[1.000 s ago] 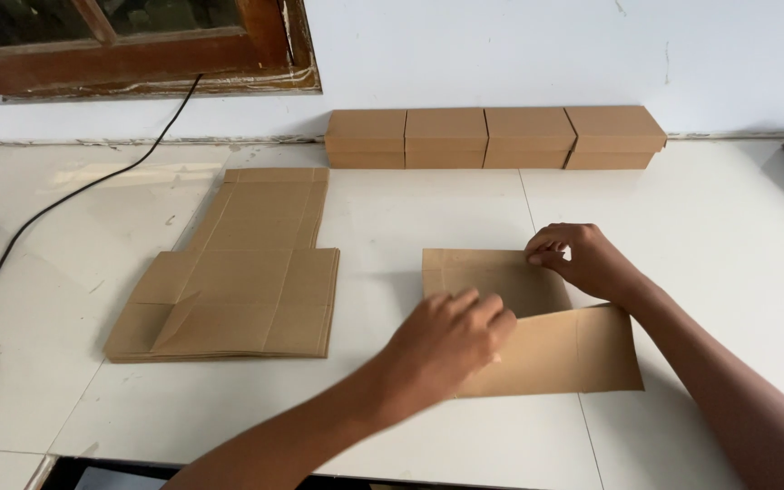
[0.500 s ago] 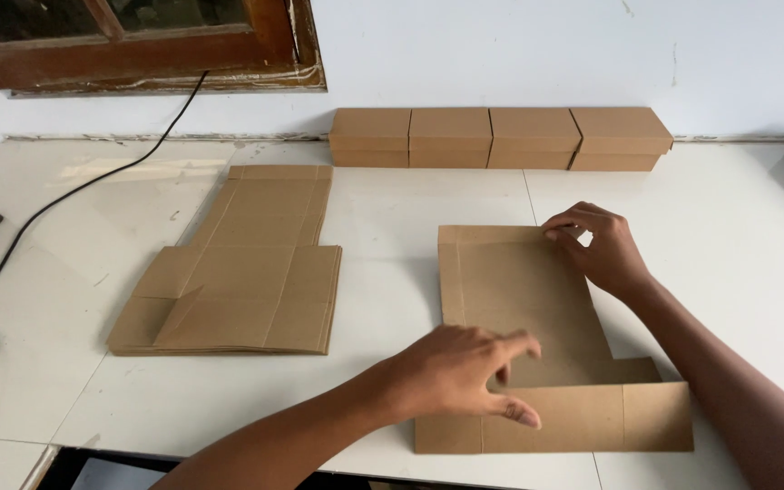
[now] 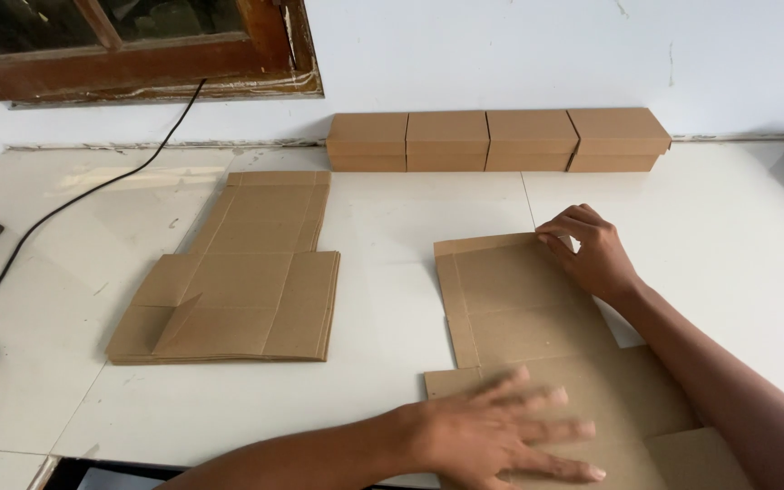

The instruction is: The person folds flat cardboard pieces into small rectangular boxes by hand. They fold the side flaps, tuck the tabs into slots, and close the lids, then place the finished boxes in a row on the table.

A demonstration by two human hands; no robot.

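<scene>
Flat now, cardboard blank (image 3: 524, 313), long axis toward wall, hands pressing ends.

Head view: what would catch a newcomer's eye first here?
The flat cardboard blank lies unfolded at centre-right on the white table, with the left hand pressed flat on its near part and the right hand pinching its far corner. A stack of flat blanks lies left; four closed boxes line the wall.

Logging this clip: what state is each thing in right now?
Cardboard blank: unfolded, flat on the table.
Left hand: spread flat, pressing its near part.
Right hand: fingers on its far corner.
Stack of blanks: flat, one flap raised.
Four boxes: closed, in a row.
</scene>
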